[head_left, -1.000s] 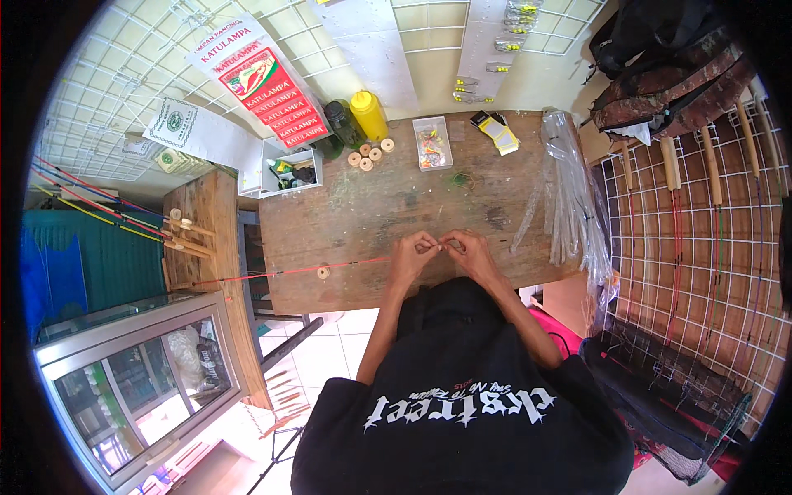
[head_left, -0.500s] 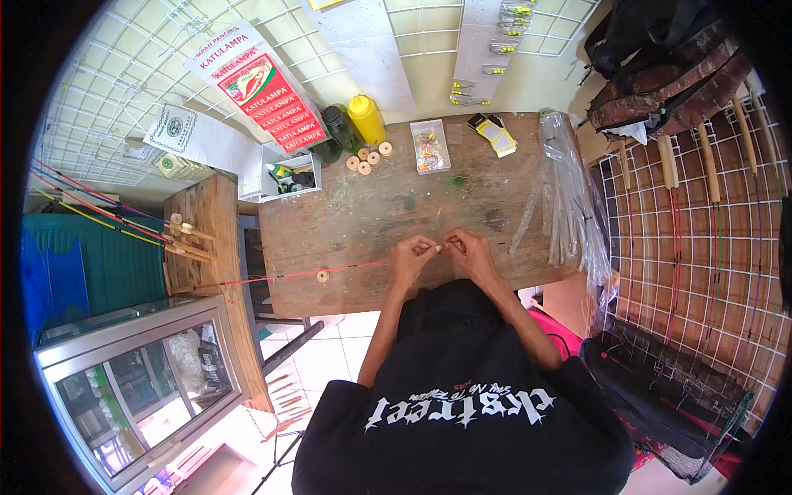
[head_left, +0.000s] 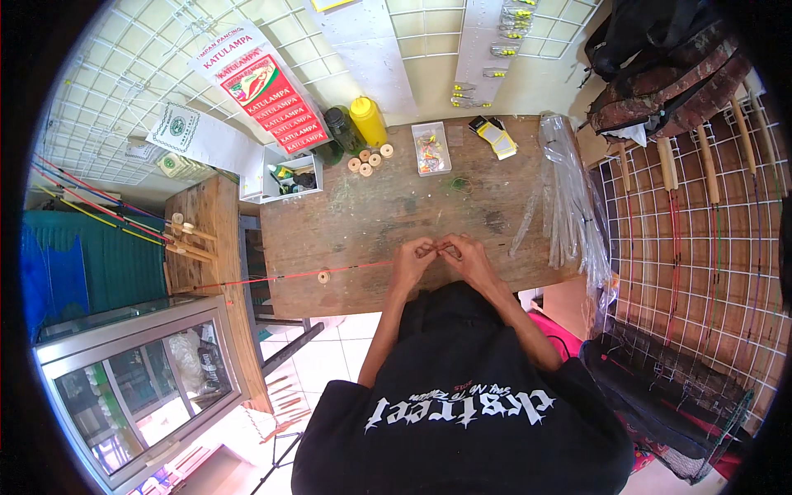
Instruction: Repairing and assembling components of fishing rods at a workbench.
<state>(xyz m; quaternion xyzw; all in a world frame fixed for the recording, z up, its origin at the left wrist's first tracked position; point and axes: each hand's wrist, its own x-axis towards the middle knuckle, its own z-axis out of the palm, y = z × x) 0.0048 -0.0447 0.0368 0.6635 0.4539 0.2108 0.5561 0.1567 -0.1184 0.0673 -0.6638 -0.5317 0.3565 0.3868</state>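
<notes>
Over the front of the wooden table, my left hand (head_left: 414, 261) is closed in a pinch. A thin red fishing rod (head_left: 346, 268) runs in from the left and ends at this hand. My right hand (head_left: 464, 256) is also closed, its fingertips meeting those of the left. Whatever lies between the fingertips is too small and hidden to make out. A round wooden spool (head_left: 323, 276) sits by the rod to the left of my hands.
On the wooden table (head_left: 363, 223) stand a yellow squeeze bottle (head_left: 367, 121), several wooden spools (head_left: 365, 162), a white tray of small parts (head_left: 431, 150) and a white box (head_left: 285, 183). Clear plastic sleeves (head_left: 568, 198) lie at the right. A glass-doored cabinet (head_left: 140, 388) is at lower left.
My right hand has shifted slightly left, so the fingertips of both hands now touch. The small pale bit seen between them earlier is now hidden.
</notes>
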